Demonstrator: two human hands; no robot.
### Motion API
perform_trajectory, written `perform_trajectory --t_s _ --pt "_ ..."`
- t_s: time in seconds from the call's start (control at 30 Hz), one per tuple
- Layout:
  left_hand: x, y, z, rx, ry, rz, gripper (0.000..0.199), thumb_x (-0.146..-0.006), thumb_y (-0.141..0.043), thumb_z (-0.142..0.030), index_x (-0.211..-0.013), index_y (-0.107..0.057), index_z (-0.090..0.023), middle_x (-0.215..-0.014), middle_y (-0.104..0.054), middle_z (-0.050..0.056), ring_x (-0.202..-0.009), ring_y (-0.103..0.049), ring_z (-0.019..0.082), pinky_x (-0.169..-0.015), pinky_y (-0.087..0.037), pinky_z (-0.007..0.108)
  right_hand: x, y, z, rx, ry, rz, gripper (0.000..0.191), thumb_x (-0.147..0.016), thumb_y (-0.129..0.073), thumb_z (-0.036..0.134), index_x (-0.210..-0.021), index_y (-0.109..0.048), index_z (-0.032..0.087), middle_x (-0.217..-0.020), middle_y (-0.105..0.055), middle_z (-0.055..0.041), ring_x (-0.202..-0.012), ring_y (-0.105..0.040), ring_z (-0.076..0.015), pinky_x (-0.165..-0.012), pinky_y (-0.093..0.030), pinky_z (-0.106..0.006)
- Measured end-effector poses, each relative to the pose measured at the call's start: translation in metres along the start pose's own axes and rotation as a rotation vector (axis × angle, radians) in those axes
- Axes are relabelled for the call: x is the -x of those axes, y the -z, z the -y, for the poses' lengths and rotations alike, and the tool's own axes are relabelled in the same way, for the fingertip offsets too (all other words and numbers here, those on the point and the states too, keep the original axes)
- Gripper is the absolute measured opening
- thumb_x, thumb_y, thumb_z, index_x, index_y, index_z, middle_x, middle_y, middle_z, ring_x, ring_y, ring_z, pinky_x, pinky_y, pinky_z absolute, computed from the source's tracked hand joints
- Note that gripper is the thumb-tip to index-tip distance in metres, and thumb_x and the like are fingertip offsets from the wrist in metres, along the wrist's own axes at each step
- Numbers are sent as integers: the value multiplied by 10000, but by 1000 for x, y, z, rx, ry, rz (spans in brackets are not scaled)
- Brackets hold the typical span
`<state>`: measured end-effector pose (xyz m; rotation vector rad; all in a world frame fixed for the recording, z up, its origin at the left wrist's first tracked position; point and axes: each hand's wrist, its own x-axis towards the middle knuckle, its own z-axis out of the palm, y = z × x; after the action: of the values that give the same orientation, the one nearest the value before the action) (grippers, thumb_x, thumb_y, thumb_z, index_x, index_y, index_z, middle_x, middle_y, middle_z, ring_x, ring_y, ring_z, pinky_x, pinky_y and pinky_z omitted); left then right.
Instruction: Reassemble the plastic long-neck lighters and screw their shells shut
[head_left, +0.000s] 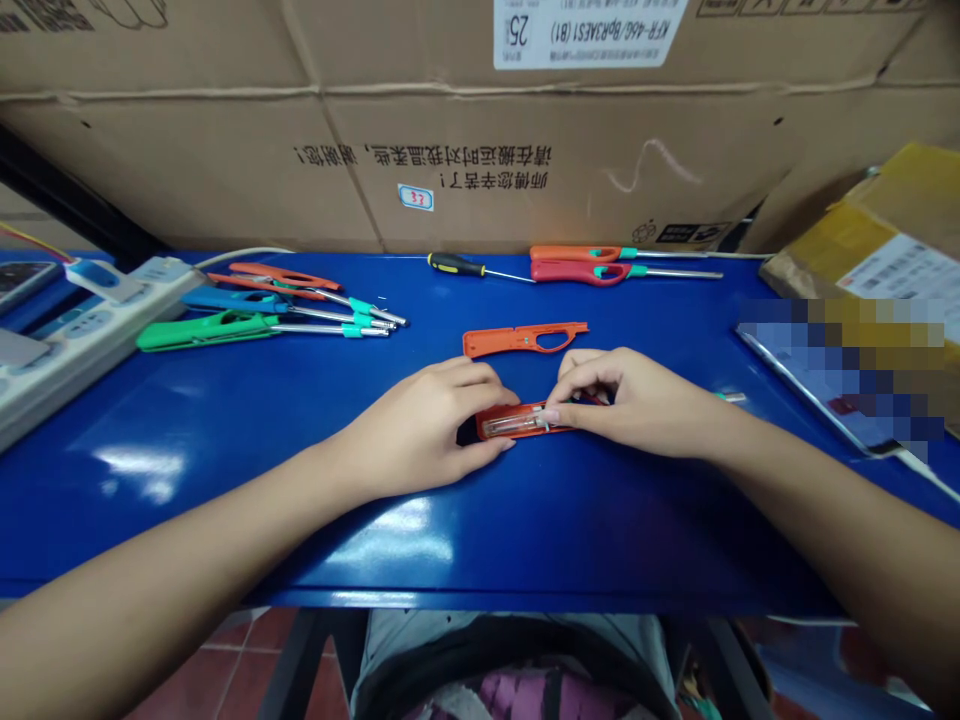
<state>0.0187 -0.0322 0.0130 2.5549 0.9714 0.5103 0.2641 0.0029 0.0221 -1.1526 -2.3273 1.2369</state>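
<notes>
An open orange lighter half (517,432) lies on the blue table, with a clear tube-like part (506,426) inside it. My left hand (435,425) grips the left end of this lighter half between thumb and fingers. At its right part, my right hand (626,400) is closed, with thumb and index finger pinching at a small pale piece by the end of the clear part. The fingers hide the rest of the lighter's right side. Just behind lies a separate orange shell half (491,342), touched by neither hand.
Several lighters, one of them green (210,331), lie at left beside a white power strip (97,340). A screwdriver (457,265) and a red lighter (562,272) lie at the back. A phone (817,390) leans at right near a taped box (885,240). Behind stands a large carton (225,170).
</notes>
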Motion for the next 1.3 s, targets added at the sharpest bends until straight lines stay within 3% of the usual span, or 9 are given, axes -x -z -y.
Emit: perform_trajectory --t_s 0.2,0.4,0.5,0.63,0.9,1.3 --pt "0 -1 -2 29 12 -5 271 -860 -686 -207 -1125 -698 -148 -1044 -700 80 -954 -640 220 -868 -526 379 0 -1 1 23 -3 -8 269 -835 -692 461 -783 -778 212 -803 -604 -22 -733 -544 -156 -702 -405 -328" --pt "-1 1 -2 104 68 -47 242 -951 -546 -192 -1116 -721 -165 -1036 -731 80 -985 -667 212 -895 -537 368 0 -1 -1 27 0 12 216 -844 -680 398 -810 -775 207 -831 -608 -24 -772 -556 -161 -736 -417 -329" --pt "-2 3 -1 165 153 -55 248 -923 -564 -172 -1112 -724 -166 -1035 -747 72 -923 -683 189 -796 -556 310 1 -2 -1 29 -2 7 206 -839 -685 387 -806 -775 205 -831 -612 -24 -767 -557 -160 -731 -414 -330" --pt "-3 7 3 292 279 17 208 -871 -668 -247 -1050 -745 -176 -952 -747 43 -636 -608 111 -577 -499 234 0 -3 -1 39 -3 -9 204 -841 -690 388 -801 -778 209 -813 -600 -16 -746 -549 -153 -710 -404 -324" --pt "-6 6 6 657 520 133 323 -799 -712 -310 -1062 -716 -124 -923 -705 67 -568 -599 99 -503 -540 231 2 -4 -3 53 3 -29 165 -817 -712 360 -791 -777 211 -814 -615 -12 -735 -550 -146 -700 -407 -314" --pt "-6 8 6 653 498 142 303 -779 -684 -257 -1045 -716 -117 -817 -665 24 -539 -604 103 -506 -540 245 0 -6 -3 103 64 -136 105 -797 -753 304 -785 -728 203 -825 -634 -16 -776 -575 -154 -714 -446 -297"
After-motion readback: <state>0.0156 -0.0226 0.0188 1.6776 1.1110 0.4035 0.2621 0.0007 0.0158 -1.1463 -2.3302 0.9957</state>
